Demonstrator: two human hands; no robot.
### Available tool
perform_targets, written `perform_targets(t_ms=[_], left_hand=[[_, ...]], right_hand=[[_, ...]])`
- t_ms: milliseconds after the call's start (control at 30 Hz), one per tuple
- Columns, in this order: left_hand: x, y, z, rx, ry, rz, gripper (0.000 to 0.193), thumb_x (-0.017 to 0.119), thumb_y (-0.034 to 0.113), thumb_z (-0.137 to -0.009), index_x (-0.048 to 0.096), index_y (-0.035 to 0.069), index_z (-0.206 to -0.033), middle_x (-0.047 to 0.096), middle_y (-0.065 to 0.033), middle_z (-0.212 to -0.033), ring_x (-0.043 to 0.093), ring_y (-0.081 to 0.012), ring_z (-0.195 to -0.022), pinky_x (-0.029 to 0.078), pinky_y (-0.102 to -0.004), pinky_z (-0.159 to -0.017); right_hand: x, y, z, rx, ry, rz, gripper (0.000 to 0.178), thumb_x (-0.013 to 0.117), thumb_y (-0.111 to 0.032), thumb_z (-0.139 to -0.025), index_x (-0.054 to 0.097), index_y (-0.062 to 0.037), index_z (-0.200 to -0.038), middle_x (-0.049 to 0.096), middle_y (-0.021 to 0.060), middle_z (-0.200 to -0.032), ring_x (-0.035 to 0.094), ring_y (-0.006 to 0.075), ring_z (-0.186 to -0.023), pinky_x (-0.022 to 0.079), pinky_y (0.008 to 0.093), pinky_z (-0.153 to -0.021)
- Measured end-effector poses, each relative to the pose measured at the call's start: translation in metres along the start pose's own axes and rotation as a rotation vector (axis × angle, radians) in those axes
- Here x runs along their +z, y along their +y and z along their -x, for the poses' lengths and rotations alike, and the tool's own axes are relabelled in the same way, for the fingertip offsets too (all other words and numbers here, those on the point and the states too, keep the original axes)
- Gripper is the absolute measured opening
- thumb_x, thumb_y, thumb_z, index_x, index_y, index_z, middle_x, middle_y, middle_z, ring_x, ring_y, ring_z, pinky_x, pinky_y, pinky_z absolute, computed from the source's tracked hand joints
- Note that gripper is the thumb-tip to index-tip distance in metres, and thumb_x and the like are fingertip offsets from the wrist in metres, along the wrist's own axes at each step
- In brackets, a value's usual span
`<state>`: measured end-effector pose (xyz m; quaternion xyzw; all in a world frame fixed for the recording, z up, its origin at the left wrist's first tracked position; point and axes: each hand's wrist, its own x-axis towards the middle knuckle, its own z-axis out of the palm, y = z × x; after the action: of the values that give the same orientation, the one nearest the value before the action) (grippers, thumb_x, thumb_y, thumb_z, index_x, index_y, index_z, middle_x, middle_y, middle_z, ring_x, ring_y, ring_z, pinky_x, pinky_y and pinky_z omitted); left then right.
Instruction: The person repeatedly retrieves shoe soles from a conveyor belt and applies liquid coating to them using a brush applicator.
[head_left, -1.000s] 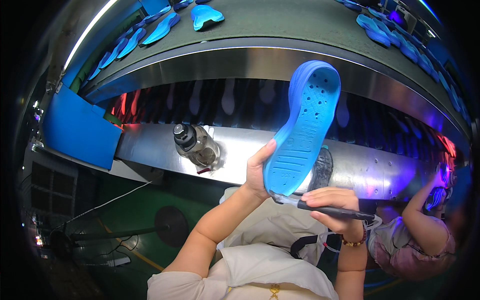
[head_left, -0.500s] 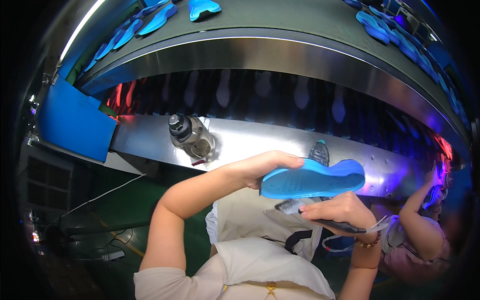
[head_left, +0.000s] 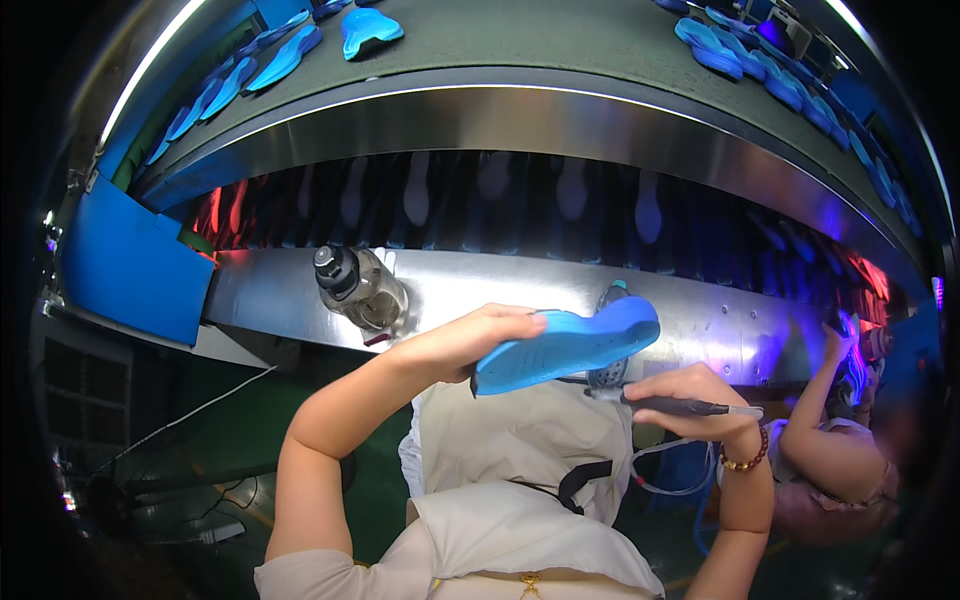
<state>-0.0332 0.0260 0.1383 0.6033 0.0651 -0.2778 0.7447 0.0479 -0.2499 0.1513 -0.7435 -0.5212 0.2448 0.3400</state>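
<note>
My left hand (head_left: 488,335) grips a bright blue shoe sole (head_left: 570,345) by its left end and upper edge. The sole is tilted, its right end raised. In my right hand (head_left: 695,400) is a slim dark brush (head_left: 675,406), its pale, blurred tip pointing left, just below and right of the sole and apart from it. A clear tube (head_left: 665,488) loops down below this hand. Partly hidden behind the sole, a grey see-through object with a teal top (head_left: 614,292) lies on the metal ledge.
A clear bottle with a black lid (head_left: 362,288) stands on the metal ledge (head_left: 460,275). Beyond, more blue soles (head_left: 290,58) lie on a green conveyor belt (head_left: 540,45). A blue panel (head_left: 135,265) is at left. Another person's arm (head_left: 815,400) works at right.
The sole has moved left and tilted, its right end rising. The brush has drawn away from the sole's lower edge toward the right. The whole view has shifted slightly.
</note>
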Motion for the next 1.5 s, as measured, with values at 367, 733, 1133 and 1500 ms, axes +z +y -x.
perform_targets(t_ms=[367, 733, 1133, 1500], left_hand=[[0.016, -0.029, -0.037, 0.282, 0.16, 0.096, 0.043, 0.038, 0.033, -0.093, 0.05, -0.001, -0.115, 0.058, -0.0072, -0.093, 0.054, -0.0116, -0.08, 0.047, -0.0258, -0.07], [0.011, -0.055, -0.061, 0.352, 0.4, 0.068, 0.036, 0.038, 0.024, -0.091, 0.051, -0.002, -0.114, 0.057, -0.005, -0.092, 0.052, -0.0091, -0.078, 0.043, -0.0237, -0.069], [0.015, -0.06, -0.051, 0.142, 0.215, 0.64, 0.05, 0.038, 0.038, -0.089, 0.037, 0.005, -0.127, 0.05, -0.0135, -0.116, 0.054, -0.0259, -0.1, 0.047, -0.0427, -0.08], [0.015, -0.07, -0.056, 0.192, 0.201, 0.571, 0.04, 0.045, 0.033, -0.088, 0.046, 0.001, -0.113, 0.057, -0.0095, -0.1, 0.058, -0.018, -0.086, 0.05, -0.035, -0.072]], right_hand=[[0.023, -0.03, -0.07, 0.266, 0.474, -0.54, 0.019, 0.058, -0.014, -0.079, 0.06, 0.0051, -0.075, 0.06, 0.008, -0.062, 0.058, 0.0115, -0.056, 0.046, 0.0232, -0.053], [0.025, 0.0, -0.102, 0.419, 0.539, -0.559, 0.025, 0.056, -0.017, -0.079, 0.055, 0.0057, -0.071, 0.058, 0.0111, -0.06, 0.06, 0.0154, -0.049, 0.049, 0.0242, -0.045], [0.062, 0.046, -0.087, 0.215, 0.727, -0.123, 0.041, 0.061, -0.028, -0.08, 0.058, 0.0083, -0.099, 0.061, 0.0234, -0.096, 0.06, 0.03, -0.091, 0.045, 0.0333, -0.081], [0.087, 0.031, -0.078, 0.05, 0.786, 0.243, 0.036, 0.058, -0.015, -0.076, 0.055, 0.0112, -0.101, 0.055, 0.0294, -0.102, 0.054, 0.0399, -0.098, 0.044, 0.0387, -0.086]])
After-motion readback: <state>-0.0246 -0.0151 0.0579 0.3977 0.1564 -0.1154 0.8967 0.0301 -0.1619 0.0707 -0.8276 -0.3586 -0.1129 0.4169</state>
